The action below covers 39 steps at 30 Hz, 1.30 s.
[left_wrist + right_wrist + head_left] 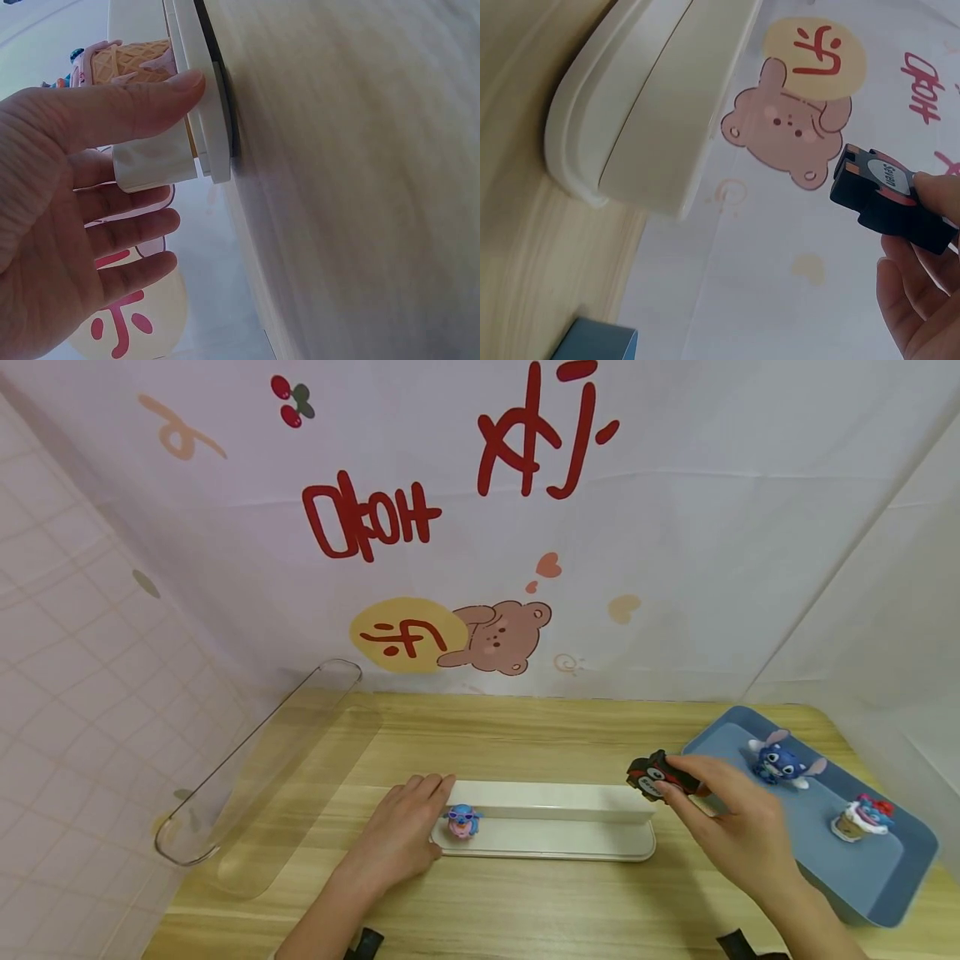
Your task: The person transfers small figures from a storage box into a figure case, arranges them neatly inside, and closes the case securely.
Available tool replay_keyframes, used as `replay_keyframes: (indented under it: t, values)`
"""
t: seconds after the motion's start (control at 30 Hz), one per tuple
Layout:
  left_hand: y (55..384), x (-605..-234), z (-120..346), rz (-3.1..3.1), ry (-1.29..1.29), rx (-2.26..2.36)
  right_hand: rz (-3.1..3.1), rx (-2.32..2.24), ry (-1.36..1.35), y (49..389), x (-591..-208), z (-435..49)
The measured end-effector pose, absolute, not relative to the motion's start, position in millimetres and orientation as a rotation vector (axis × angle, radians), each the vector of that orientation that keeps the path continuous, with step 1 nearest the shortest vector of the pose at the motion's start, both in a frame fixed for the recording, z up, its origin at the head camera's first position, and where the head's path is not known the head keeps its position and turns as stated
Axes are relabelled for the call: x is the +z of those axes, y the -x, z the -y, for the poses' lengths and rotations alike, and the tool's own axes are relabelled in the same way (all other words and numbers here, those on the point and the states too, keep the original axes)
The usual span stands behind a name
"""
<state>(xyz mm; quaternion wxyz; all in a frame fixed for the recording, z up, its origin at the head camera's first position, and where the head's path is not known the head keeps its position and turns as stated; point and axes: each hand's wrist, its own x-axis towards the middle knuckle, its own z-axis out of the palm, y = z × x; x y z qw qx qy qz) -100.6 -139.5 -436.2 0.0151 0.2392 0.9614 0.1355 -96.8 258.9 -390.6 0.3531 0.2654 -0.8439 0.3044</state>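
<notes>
A long white stepped base [540, 838] lies on the wooden table. My left hand [406, 827] holds its left end, thumb on the front edge and fingers behind; in the left wrist view the thumb [142, 109] lies across the rim. A small blue-and-pink figurine [462, 822] stands on the lower step beside that hand, its waffle-cone body [133, 61] showing close up. Over the base's right end, my right hand [731, 818] pinches a black toy figure [652, 775] with big eyes. A white oval label reading "Seven" shows on the black toy figure [885, 184] in the right wrist view.
To the right, a blue tray [806, 822] holds a dark blue big-eared figurine [783, 762] and a cone-shaped figurine [862, 817] with a red top. A long clear plastic cover [292, 777] stands at the left. A printed white cloth [675, 527] hangs behind the table.
</notes>
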Motion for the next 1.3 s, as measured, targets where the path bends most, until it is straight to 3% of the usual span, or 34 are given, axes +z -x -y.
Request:
replay_keyframes:
  t: [1.3]
  values:
    - [99.8,-433.2,139.1,-2.991,-0.75,0.423,2.092,1.02,-1.027,106.7,-411.8,-174.9]
